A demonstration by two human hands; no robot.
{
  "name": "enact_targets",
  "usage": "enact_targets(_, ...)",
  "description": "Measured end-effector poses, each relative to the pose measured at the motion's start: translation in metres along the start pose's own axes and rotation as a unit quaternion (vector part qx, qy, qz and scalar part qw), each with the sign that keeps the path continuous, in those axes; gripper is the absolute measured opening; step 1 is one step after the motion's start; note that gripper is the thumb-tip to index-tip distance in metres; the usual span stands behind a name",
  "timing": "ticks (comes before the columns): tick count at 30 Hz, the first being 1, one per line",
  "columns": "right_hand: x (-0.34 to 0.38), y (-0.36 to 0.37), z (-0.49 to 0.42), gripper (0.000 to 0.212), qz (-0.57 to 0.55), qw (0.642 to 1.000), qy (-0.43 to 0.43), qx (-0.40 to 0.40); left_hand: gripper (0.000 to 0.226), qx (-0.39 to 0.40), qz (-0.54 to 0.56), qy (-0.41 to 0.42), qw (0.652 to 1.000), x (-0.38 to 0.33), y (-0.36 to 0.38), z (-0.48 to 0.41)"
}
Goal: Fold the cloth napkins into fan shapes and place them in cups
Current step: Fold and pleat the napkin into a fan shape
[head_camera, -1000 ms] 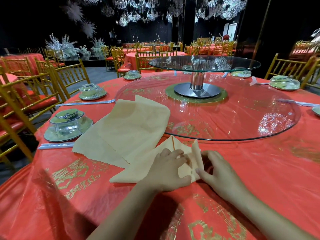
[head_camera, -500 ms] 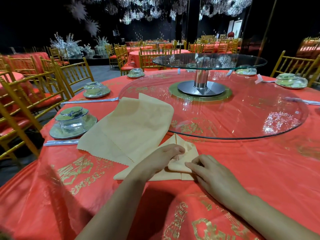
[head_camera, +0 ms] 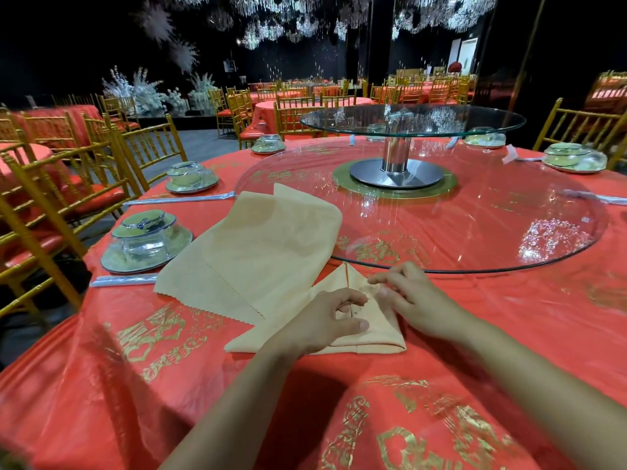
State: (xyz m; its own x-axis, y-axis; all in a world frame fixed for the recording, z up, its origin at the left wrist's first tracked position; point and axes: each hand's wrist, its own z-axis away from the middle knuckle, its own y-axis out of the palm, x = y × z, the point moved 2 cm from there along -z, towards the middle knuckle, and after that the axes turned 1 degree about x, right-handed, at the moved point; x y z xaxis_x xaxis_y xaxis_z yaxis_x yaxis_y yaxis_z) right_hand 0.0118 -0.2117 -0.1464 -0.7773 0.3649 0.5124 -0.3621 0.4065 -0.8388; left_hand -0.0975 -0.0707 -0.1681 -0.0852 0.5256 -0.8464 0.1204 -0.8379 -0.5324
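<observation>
While the folded napkin (head_camera: pixel 371 339) lies on the red table (head_camera: pixel 515 337), left hand (head_camera: pixel 322 322) and right hand (head_camera: pixel 415 300) pinch its folds with curled fingers; soft, light cloth, likely best held at creases.

I log: folded napkin (head_camera: pixel 376 339) lies on the table (head_camera: pixel 509 317) nearest me; flat napkin (head_camera: pixel 258 245) behind-left, its far corner on the turntable (head_camera: pixel 492 239); bowl set (head_camera: pixel 146 242) further left.

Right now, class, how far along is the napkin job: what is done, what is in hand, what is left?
Done: the near napkin is folded to a triangle. In hand: left hand and right hand pinch its upper layers. Left: no fan shows, no napkin stands in a cup, and the spare napkin lies flat, untouched.
</observation>
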Motion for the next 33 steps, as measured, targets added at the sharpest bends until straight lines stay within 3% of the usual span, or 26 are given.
enact_targets(6, -0.008, 0.009, -0.02, 0.016, 0.059, 0.997, 0.035, 0.035, 0.046, 0.0, -0.037, -0.004, 0.999, 0.004, 0.002, -0.002)
enact_targets(18, -0.006, 0.015, -0.012, 0.03, 0.129, 0.989, 0.072, -0.03, 0.046, -0.016, -0.058, 0.029, 0.998, 0.007, 0.004, -0.001)
enact_targets(22, 0.015, 0.018, 0.008, 0.022, 0.177, 0.976, -0.03, -0.124, 0.052, -0.02, -0.055, 0.027, 0.998, 0.006, 0.003, -0.002)
enact_targets(24, 0.019, 0.025, 0.019, 0.02, 0.182, 0.978, -0.047, -0.093, 0.052, -0.024, -0.056, 0.035, 0.998, 0.005, 0.004, -0.001)
enact_targets(27, 0.011, 0.034, 0.025, 0.037, 0.183, 0.982, -0.027, -0.036, 0.054, -0.037, -0.051, 0.04, 0.997, 0.005, 0.004, 0.0)
enact_targets(30, 0.005, 0.037, 0.023, 0.092, 0.18, 0.983, -0.027, 0.025, 0.049, -0.07, -0.071, 0.058, 0.993, 0.002, 0.003, 0.004)
enact_targets(32, 0.003, 0.037, 0.024, 0.113, 0.186, 0.981, -0.024, 0.055, 0.037, -0.128, -0.185, 0.127, 0.966, -0.005, 0.003, 0.012)
enact_targets(33, 0.002, 0.037, 0.025, 0.115, 0.192, 0.979, -0.02, 0.068, 0.029, -0.166, -0.264, 0.175, 0.934, -0.009, 0.003, 0.017)
